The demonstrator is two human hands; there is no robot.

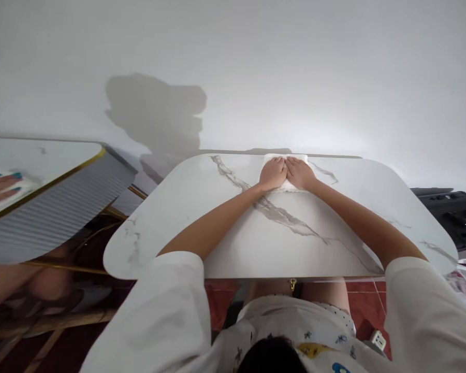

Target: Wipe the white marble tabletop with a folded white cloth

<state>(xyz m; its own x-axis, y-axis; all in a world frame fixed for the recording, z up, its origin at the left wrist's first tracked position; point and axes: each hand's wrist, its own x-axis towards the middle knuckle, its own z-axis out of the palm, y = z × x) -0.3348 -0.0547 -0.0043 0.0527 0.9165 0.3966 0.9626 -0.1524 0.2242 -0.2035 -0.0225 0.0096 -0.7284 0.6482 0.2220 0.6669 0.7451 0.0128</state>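
Near the far edge of a white marble-patterned table [233, 233], a white cloth [289, 188] lies flat. My left hand [274, 174] rests palm down on its left part, fingers stretched out. Beside it, my right hand [300, 173] presses flat on the right part of the same cloth, fingers extended. The fingertips of both hands nearly meet at the cloth's middle. Neither hand is wrapped around the cloth, and the palms hide much of it.
A white wall [314, 77] stands behind the table. At left, another person's hand [2, 186] lies on a white cloth on a gold-edged table [70, 150]. A black appliance [458, 215] sits at right. A white power socket [378, 339] is on the red floor.
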